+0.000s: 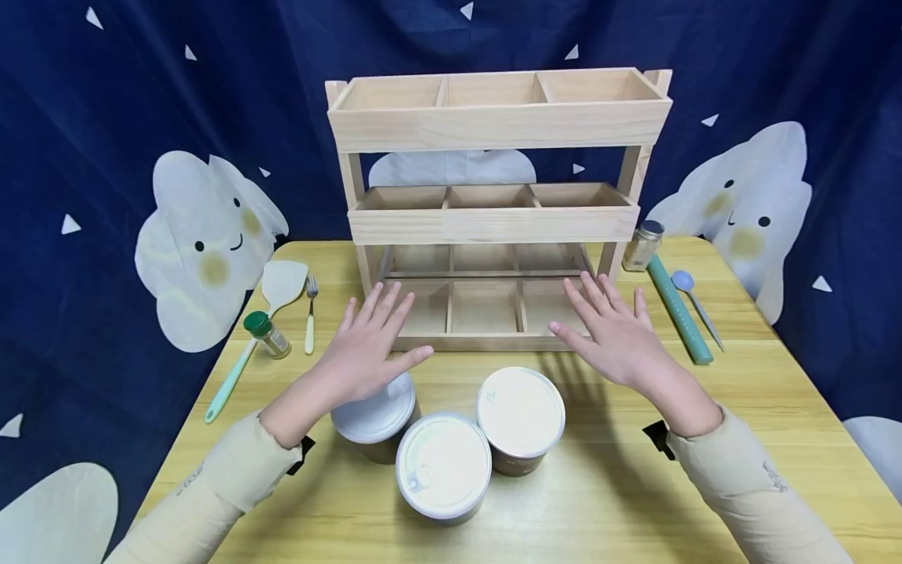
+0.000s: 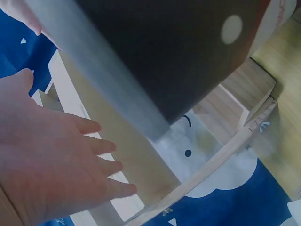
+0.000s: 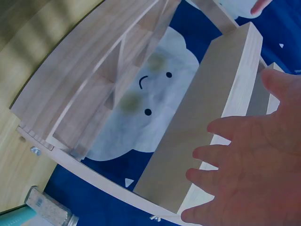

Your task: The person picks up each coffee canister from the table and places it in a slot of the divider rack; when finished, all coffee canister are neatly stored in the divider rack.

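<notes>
Both hands are spread in the air with straight fingers, holding nothing. In the head view my left hand [image 1: 368, 345] hangs over the left can [image 1: 377, 411] and partly hides its lid. My right hand [image 1: 616, 333] is in front of the right end of a three-tier wooden rack [image 1: 493, 225]. Two more cans, a front one [image 1: 444, 466] and a right one [image 1: 520, 415], stand upright between the forearms, pale lids up. A dark can wall [image 2: 188, 52] fills much of the left wrist view, beside the left fingers [image 2: 110, 167].
On the left lie a white spatula [image 1: 283, 283] and a fork [image 1: 311, 313], with a green-capped spice jar [image 1: 268, 335] by the spatula. On the right are a grey-lidded jar [image 1: 643, 247], a long green box [image 1: 680, 309] and a blue-headed spoon [image 1: 694, 301]. A blue curtain [image 1: 211, 110] hangs behind.
</notes>
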`<control>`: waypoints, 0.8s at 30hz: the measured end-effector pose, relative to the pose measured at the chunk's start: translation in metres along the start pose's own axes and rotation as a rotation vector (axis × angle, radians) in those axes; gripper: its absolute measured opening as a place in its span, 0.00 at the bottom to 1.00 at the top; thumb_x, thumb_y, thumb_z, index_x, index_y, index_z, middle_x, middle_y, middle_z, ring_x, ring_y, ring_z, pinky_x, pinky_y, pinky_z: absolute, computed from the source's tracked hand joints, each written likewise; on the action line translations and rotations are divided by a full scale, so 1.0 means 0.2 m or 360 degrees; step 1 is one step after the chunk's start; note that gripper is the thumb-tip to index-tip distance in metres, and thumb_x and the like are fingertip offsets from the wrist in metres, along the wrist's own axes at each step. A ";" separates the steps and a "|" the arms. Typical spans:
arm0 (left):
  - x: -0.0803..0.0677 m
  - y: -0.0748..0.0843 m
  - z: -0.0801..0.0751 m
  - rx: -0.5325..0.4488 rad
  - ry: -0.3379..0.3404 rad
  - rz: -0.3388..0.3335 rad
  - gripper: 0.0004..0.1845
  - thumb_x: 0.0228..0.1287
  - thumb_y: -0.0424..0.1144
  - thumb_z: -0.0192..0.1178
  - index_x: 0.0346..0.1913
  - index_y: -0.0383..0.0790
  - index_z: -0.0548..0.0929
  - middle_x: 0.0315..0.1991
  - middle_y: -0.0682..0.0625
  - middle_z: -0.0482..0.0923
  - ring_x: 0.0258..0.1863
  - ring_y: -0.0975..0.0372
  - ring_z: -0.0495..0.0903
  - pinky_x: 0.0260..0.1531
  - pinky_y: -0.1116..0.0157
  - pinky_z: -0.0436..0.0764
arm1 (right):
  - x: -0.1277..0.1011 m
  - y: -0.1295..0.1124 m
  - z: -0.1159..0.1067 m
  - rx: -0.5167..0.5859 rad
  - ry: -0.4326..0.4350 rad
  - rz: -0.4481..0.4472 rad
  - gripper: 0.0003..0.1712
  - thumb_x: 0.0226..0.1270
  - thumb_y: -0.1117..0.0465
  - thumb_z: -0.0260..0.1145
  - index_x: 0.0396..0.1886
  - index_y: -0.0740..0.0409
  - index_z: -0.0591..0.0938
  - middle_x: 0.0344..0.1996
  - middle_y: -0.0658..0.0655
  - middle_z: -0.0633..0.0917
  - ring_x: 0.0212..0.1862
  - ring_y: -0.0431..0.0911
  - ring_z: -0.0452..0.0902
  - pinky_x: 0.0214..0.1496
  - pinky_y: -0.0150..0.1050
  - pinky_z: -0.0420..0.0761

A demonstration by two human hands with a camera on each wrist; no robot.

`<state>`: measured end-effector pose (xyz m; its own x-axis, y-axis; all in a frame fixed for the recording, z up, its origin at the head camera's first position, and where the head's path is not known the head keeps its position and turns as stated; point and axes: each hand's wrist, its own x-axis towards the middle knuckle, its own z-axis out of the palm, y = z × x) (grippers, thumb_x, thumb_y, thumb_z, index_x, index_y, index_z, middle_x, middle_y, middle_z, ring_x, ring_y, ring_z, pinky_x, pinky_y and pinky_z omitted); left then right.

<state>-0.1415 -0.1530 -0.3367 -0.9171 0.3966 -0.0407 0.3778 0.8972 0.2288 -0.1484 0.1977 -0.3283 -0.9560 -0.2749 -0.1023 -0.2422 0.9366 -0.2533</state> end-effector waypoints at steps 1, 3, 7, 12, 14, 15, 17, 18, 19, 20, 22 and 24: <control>0.00 0.00 0.00 -0.0019 0.0006 0.0022 0.48 0.68 0.71 0.42 0.79 0.46 0.45 0.81 0.47 0.31 0.80 0.50 0.29 0.76 0.39 0.33 | 0.00 0.01 0.00 0.0006 -0.0001 0.0004 0.47 0.73 0.28 0.37 0.80 0.49 0.44 0.80 0.59 0.39 0.80 0.61 0.29 0.72 0.72 0.24; -0.01 -0.02 0.00 -0.0057 0.0011 0.0064 0.47 0.68 0.70 0.43 0.79 0.48 0.43 0.81 0.49 0.30 0.80 0.51 0.28 0.76 0.40 0.33 | 0.01 0.02 0.01 0.0025 0.0001 0.0008 0.47 0.73 0.29 0.38 0.80 0.50 0.44 0.80 0.60 0.39 0.80 0.61 0.30 0.72 0.72 0.24; -0.06 -0.09 0.00 -0.0254 -0.0002 0.0127 0.45 0.70 0.64 0.50 0.80 0.50 0.42 0.81 0.49 0.31 0.80 0.50 0.29 0.76 0.40 0.33 | 0.02 0.09 0.03 0.0059 -0.0012 0.0010 0.45 0.74 0.32 0.41 0.80 0.54 0.48 0.80 0.62 0.43 0.80 0.63 0.34 0.73 0.72 0.27; -0.25 -0.29 0.04 -0.0817 -0.0008 0.0107 0.42 0.72 0.49 0.54 0.80 0.49 0.42 0.81 0.43 0.33 0.79 0.42 0.33 0.71 0.32 0.39 | 0.06 0.24 0.10 0.0081 -0.0017 -0.0007 0.40 0.77 0.43 0.51 0.75 0.67 0.57 0.76 0.70 0.53 0.77 0.68 0.42 0.74 0.73 0.37; -0.34 -0.38 0.09 -0.1027 0.0019 0.0113 0.41 0.73 0.45 0.53 0.80 0.47 0.42 0.80 0.40 0.35 0.79 0.40 0.36 0.77 0.43 0.46 | 0.08 0.30 0.14 0.0072 0.0000 -0.0042 0.38 0.76 0.49 0.54 0.73 0.70 0.59 0.74 0.73 0.56 0.76 0.70 0.46 0.74 0.71 0.43; -0.38 -0.41 0.12 -0.1123 0.0025 0.0126 0.41 0.73 0.44 0.53 0.80 0.47 0.42 0.80 0.38 0.36 0.79 0.44 0.37 0.79 0.52 0.48 | 0.08 0.33 0.16 0.0064 0.0006 -0.0059 0.37 0.76 0.51 0.54 0.73 0.71 0.60 0.74 0.74 0.57 0.75 0.70 0.48 0.74 0.70 0.46; -0.45 -0.47 0.19 -0.1260 0.0028 0.0173 0.41 0.73 0.44 0.53 0.79 0.44 0.41 0.79 0.35 0.38 0.80 0.56 0.40 0.76 0.70 0.52 | 0.10 0.37 0.20 0.0041 0.0041 -0.0093 0.34 0.75 0.55 0.56 0.72 0.72 0.62 0.73 0.74 0.59 0.73 0.71 0.52 0.74 0.68 0.53; -0.47 -0.49 0.23 -0.1296 0.0028 0.0197 0.42 0.73 0.45 0.54 0.79 0.42 0.41 0.79 0.34 0.39 0.79 0.63 0.42 0.71 0.78 0.53 | 0.10 0.39 0.23 0.0029 0.0069 -0.0110 0.33 0.75 0.57 0.57 0.71 0.72 0.63 0.72 0.74 0.60 0.73 0.71 0.55 0.73 0.67 0.57; -0.49 -0.51 0.27 -0.1329 0.0022 0.0217 0.43 0.72 0.46 0.55 0.79 0.40 0.42 0.79 0.33 0.40 0.78 0.70 0.44 0.66 0.85 0.52 | 0.11 0.40 0.25 0.0016 0.0105 -0.0130 0.32 0.74 0.59 0.57 0.70 0.72 0.64 0.71 0.74 0.62 0.72 0.71 0.57 0.72 0.66 0.60; -0.50 -0.52 0.30 -0.1367 0.0005 0.0225 0.45 0.71 0.48 0.56 0.79 0.40 0.42 0.78 0.32 0.40 0.76 0.75 0.44 0.66 0.85 0.53 | 0.12 0.42 0.27 0.0011 0.0148 -0.0157 0.30 0.73 0.60 0.58 0.70 0.71 0.66 0.70 0.74 0.64 0.70 0.71 0.60 0.71 0.65 0.62; -0.52 -0.53 0.35 -0.1394 -0.0023 0.0214 0.48 0.68 0.52 0.60 0.79 0.39 0.43 0.78 0.31 0.42 0.76 0.72 0.47 0.65 0.84 0.53 | 0.13 0.43 0.31 -0.0009 0.0246 -0.0226 0.28 0.72 0.63 0.59 0.67 0.71 0.69 0.68 0.74 0.68 0.68 0.70 0.65 0.69 0.64 0.67; -0.52 -0.53 0.39 -0.1422 -0.0068 0.0168 0.51 0.64 0.53 0.64 0.79 0.40 0.44 0.78 0.32 0.43 0.78 0.59 0.49 0.66 0.82 0.54 | 0.15 0.45 0.36 -0.0036 0.0345 -0.0313 0.26 0.69 0.65 0.61 0.64 0.72 0.73 0.64 0.75 0.72 0.65 0.70 0.69 0.66 0.63 0.70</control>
<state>-0.0766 -0.2736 -0.4328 -0.8710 0.4913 -0.0090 0.2034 0.3771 0.9036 -0.1880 0.2581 -0.4226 -0.9029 -0.4008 0.1552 -0.4274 0.8753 -0.2263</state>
